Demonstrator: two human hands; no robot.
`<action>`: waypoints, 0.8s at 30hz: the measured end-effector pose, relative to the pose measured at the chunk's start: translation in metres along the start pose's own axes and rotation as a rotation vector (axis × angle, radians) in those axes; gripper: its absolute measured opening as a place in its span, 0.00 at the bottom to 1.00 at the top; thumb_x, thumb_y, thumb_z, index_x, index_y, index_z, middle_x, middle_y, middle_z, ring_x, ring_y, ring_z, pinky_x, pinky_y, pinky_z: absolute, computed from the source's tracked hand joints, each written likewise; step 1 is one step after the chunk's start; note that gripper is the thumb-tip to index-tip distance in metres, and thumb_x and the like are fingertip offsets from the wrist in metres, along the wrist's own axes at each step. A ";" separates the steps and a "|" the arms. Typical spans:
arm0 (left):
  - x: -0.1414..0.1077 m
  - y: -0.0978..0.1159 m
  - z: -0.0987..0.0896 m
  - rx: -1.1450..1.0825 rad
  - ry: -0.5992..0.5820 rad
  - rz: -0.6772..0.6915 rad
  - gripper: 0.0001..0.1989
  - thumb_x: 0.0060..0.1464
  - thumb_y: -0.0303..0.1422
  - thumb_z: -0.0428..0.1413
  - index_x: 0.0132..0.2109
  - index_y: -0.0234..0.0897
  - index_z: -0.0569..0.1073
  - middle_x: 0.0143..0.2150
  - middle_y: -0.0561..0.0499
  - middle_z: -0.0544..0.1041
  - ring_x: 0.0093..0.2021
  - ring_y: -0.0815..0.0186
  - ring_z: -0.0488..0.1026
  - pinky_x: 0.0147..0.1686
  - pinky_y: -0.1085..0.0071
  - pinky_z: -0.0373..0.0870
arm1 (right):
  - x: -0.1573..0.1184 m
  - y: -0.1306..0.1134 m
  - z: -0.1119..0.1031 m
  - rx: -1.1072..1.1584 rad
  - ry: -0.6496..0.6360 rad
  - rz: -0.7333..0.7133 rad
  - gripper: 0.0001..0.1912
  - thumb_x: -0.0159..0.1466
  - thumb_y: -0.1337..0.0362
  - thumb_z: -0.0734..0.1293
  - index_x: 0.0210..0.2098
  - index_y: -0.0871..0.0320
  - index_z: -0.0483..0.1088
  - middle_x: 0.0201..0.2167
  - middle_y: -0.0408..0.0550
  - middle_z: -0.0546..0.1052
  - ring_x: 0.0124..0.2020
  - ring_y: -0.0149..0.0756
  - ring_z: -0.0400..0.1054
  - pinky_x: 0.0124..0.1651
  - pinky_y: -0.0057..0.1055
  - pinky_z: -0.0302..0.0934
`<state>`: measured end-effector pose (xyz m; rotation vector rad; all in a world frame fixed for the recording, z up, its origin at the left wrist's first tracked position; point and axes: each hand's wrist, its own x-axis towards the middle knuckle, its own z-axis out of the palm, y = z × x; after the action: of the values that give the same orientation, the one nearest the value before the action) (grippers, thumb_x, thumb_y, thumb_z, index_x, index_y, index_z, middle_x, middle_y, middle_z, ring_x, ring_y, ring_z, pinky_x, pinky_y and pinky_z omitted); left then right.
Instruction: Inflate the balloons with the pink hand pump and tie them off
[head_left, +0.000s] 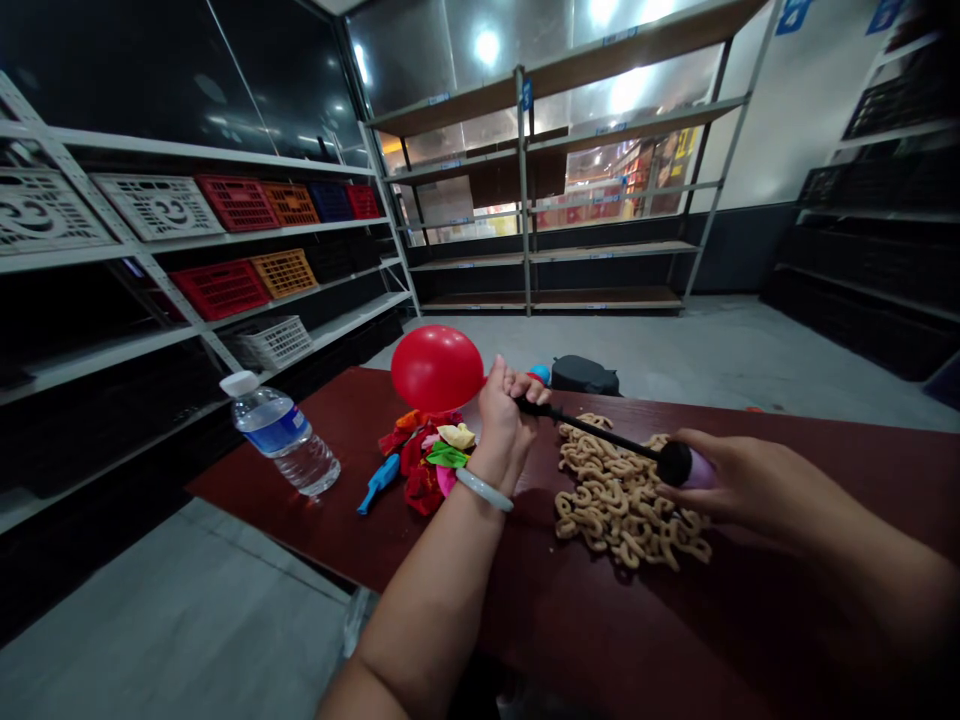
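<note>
A red balloon (437, 368), round and filled with air, stands out to the left of my left hand (506, 405). That hand is closed around the balloon's neck and the black nozzle end of a balloon pump (615, 437); the neck itself is mostly hidden by the fingers. My right hand (724, 475) is wrapped round the pump's purple part, with the black rod stretching between the two hands. Limp balloons (424, 480) in several colours lie below the red one. Under the pump is a heap of tan, curled pieces (630, 505), whose kind I cannot tell.
A water bottle (285, 435) with a white cap stands on the left of the dark red table (570, 620). Beyond the far edge sits a black object (585, 375). Shelves with plastic crates (232, 200) line the left wall, and a metal rack (525, 200) stands behind.
</note>
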<state>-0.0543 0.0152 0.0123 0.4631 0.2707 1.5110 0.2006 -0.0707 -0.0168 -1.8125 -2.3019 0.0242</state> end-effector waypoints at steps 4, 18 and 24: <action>-0.002 0.000 0.002 -0.026 -0.002 0.023 0.24 0.64 0.39 0.52 0.22 0.38 0.53 0.16 0.59 0.51 0.14 0.73 0.54 0.19 0.72 0.51 | -0.001 0.003 0.000 -0.059 0.029 -0.003 0.30 0.58 0.38 0.65 0.52 0.49 0.73 0.37 0.52 0.82 0.36 0.52 0.76 0.31 0.38 0.59; -0.061 -0.068 0.021 0.036 -0.080 -0.104 0.31 0.57 0.55 0.53 0.21 0.37 0.54 0.16 0.57 0.54 0.17 0.72 0.57 0.22 0.71 0.57 | -0.006 -0.048 0.003 -0.128 0.144 -0.083 0.23 0.60 0.40 0.63 0.41 0.52 0.69 0.34 0.50 0.81 0.33 0.49 0.75 0.30 0.36 0.56; -0.041 -0.039 0.021 0.064 -0.037 -0.090 0.29 0.59 0.51 0.54 0.21 0.38 0.52 0.16 0.58 0.51 0.15 0.73 0.55 0.20 0.71 0.53 | -0.003 -0.041 0.001 -0.021 0.087 -0.057 0.25 0.60 0.37 0.62 0.42 0.51 0.71 0.32 0.47 0.81 0.32 0.46 0.75 0.29 0.35 0.58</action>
<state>-0.0123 -0.0281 0.0086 0.5225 0.3083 1.4078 0.1623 -0.0836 -0.0124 -1.7211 -2.3006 -0.0868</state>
